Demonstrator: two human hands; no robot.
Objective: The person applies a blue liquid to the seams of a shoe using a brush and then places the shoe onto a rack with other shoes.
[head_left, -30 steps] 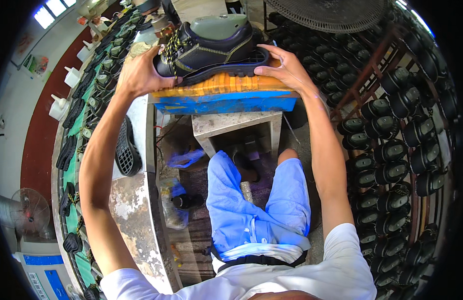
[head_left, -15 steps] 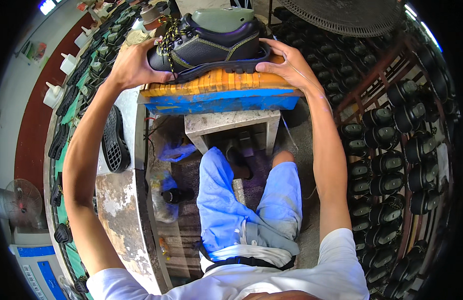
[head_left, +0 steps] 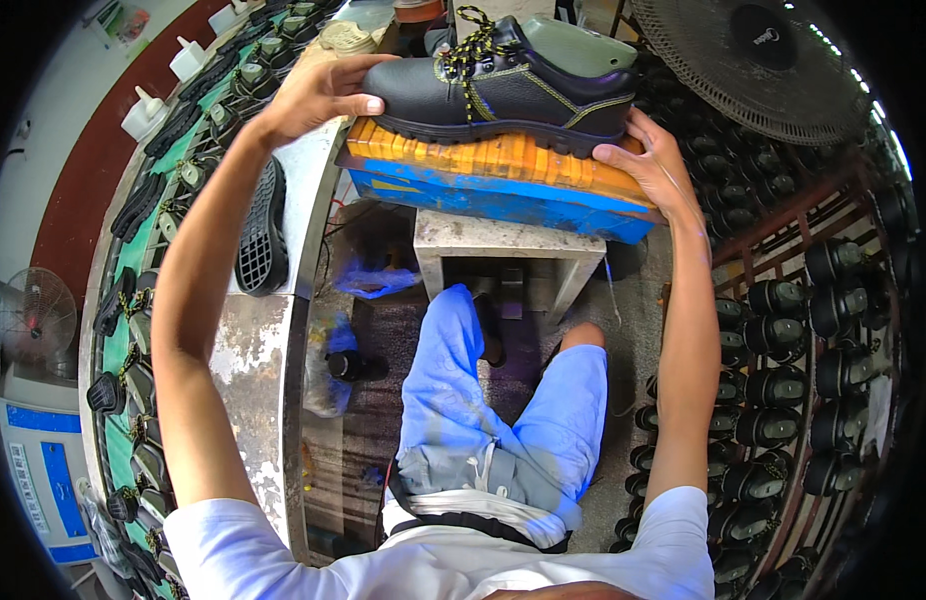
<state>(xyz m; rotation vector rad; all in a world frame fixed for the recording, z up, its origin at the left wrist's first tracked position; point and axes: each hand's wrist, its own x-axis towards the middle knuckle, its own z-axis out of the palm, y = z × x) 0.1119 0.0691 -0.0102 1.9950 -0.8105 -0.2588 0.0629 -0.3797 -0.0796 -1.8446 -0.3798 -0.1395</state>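
A black lace-up shoe (head_left: pixel 543 95) with yellow stitching and black-and-yellow laces lies sole down, toe to the left. A green shoe last (head_left: pixel 580 48) fills its opening. Under the upper runs a black ridged sole (head_left: pixel 503 133), close against it from toe to heel. My left hand (head_left: pixel 318 97) grips the toe, thumb on the near side and fingers over the far side. At the heel, my right hand (head_left: pixel 661 165) closes round the sole's end. The shoe rests on an orange padded top (head_left: pixel 493 160) over a blue base (head_left: pixel 493 205).
A loose black sole (head_left: pixel 262 235) lies on the worn bench (head_left: pixel 248 385) at left. Beyond it, a green conveyor (head_left: pixel 123 345) carries soles and shoes. Racks of shoes (head_left: pixel 773 385) stand at right, below a large fan (head_left: pixel 758 70). A stool (head_left: pixel 508 232) supports the blue base.
The sole's heel end, which stuck out from the upper, now sits against it. Shoe and both hands appear further right in view, as the whole scene has shifted.
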